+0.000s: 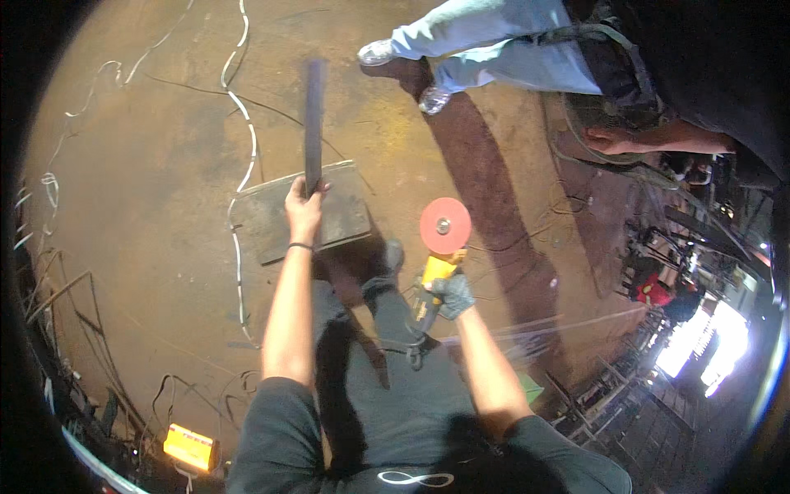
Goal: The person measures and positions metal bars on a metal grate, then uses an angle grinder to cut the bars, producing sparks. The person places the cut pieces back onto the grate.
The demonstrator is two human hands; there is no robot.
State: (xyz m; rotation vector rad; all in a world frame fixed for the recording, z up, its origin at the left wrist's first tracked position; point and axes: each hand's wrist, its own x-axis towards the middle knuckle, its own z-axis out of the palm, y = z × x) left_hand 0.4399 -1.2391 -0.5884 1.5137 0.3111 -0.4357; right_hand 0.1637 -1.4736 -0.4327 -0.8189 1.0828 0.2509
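My bare left hand (303, 216) is closed round the near end of a long dark flat metal bar (313, 115), which points away from me. Under that hand lies a grey rectangular board (346, 202) on the floor. My right hand (453, 295), in a grey glove, grips a yellow and black angle grinder (438, 268). A reddish disc (445, 226) with a metal centre is fitted at the grinder's far end. The disc is apart from the bar, to its right. Whether the disc is spinning cannot be told.
At the upper right stands a person in light blue jeans (502, 49), an arm (658, 140) hanging beside cables. A white cable (239, 247) winds across the brown floor (148, 189). A yellow box (189, 447) is at the lower left. Metal frames (609, 403) crowd the right.
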